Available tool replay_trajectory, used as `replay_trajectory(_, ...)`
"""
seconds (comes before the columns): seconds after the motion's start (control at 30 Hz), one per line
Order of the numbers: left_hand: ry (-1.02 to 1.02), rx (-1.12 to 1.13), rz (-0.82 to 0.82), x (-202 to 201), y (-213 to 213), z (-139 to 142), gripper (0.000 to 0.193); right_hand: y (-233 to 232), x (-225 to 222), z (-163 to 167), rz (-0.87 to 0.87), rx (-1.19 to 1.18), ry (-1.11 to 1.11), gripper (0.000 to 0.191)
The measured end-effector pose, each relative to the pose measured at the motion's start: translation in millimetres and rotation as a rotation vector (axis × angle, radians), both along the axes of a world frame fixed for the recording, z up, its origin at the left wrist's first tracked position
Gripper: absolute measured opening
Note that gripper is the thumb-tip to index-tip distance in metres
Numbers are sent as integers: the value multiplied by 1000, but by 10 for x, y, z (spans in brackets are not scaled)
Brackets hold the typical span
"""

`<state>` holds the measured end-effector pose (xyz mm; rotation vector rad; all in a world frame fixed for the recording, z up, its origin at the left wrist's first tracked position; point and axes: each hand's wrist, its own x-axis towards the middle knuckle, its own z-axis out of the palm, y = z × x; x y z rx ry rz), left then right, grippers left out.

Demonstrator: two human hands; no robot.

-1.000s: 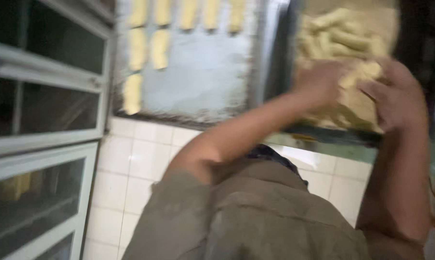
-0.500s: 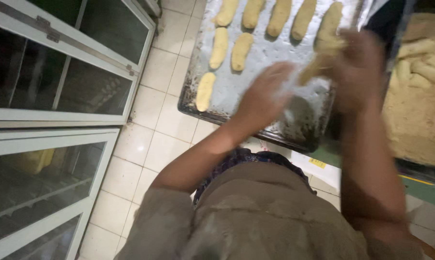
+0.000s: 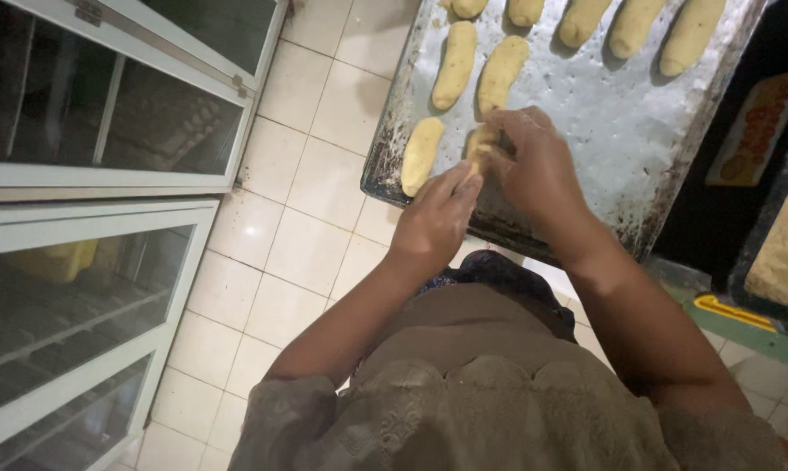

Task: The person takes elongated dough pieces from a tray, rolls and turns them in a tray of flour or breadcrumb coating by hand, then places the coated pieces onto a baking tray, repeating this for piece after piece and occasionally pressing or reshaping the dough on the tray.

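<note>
1. White floor tiles (image 3: 307, 235) lie under everything; glass-fronted cabinets (image 3: 89, 201) stand along the left side and a worn metal baking tray (image 3: 621, 131) fills the upper right.
2. Fingers of both hands meet on one piece of dough (image 3: 481, 144) – the right hand (image 3: 538, 170) curls over it from above, fingertips closed on it, while the left hand (image 3: 433, 218) presses its extended fingers against the near end.
3. That piece is pale yellow, soft-looking and partly hidden by the fingers, so its full shape cannot be told; it sits on the tray near the front left corner.
4. Just left of it lies one finished oblong dough stick (image 3: 421, 155), smooth and rounded at the ends.
5. Beyond, two more sticks lie side by side, and along the far edge five more are partly cut off by the frame – eight laid sticks besides the held one.
6. At the right edge, a second tray with a pale dough mass (image 3: 787, 253) shows in part.
</note>
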<state>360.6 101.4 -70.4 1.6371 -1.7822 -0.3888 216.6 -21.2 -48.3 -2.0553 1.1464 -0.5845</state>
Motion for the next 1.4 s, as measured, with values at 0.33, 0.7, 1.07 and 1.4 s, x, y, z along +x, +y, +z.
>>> replay_trajectory(0.33,-180,-136,3,-75,65,33,24,117,-276,-85,294,-473,352,46)
replay_trajectory(0.7,-414,-54,30,-166,44,-233,31,-49,-176,-282,457,-229,532,61)
replay_trajectory(1.07,-396,-32,35,-469,-42,451,50,-848,-3289,416,-401,-53,32,27)
replay_trajectory(1.4,-83,-168,-505,-2565,-972,794,41,-489,-4066,-332,-135,768,756,28)
